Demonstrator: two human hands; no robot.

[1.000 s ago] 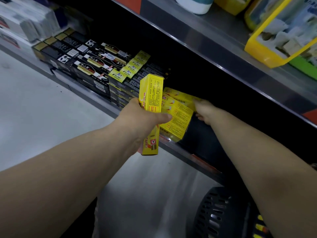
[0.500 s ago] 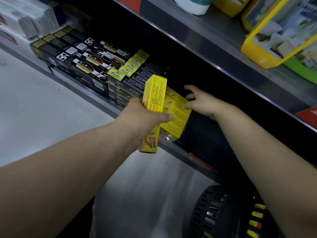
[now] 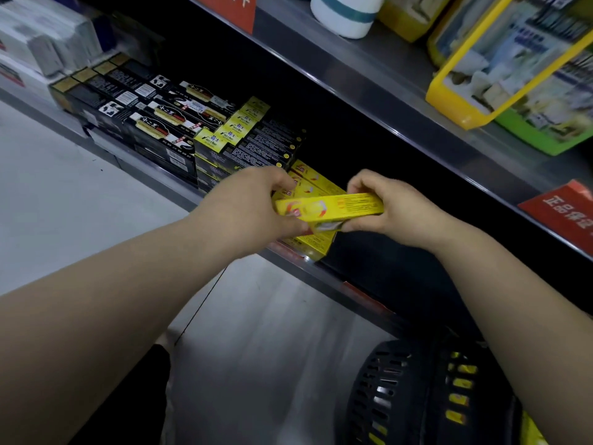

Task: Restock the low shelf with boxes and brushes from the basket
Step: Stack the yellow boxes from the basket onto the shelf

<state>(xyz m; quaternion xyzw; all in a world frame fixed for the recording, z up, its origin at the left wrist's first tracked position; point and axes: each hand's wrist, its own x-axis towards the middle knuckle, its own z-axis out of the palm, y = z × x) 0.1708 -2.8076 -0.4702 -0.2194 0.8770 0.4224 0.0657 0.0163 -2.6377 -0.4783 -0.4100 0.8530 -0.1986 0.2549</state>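
Note:
A long yellow box [image 3: 333, 207] lies level in front of the low shelf [image 3: 324, 277], held at both ends. My left hand [image 3: 256, 207] grips its left end and my right hand [image 3: 391, 208] grips its right end. Behind and under it, a stack of the same yellow boxes [image 3: 313, 245] sits on the low shelf at its front edge. The dark slotted basket [image 3: 401, 390] stands on the floor at the lower right, with yellow items showing through its slots.
Black and yellow-black boxes [image 3: 179, 130] fill the low shelf to the left of the yellow stack. The shelf's dark space right of the stack holds nothing visible. The upper shelf [image 3: 401, 88] overhangs close above, with a white tub, yellow-framed packs and red tags.
The yellow box turned from upright in my left hand to level. My right hand left the shelved stack and took hold of the box's right end.

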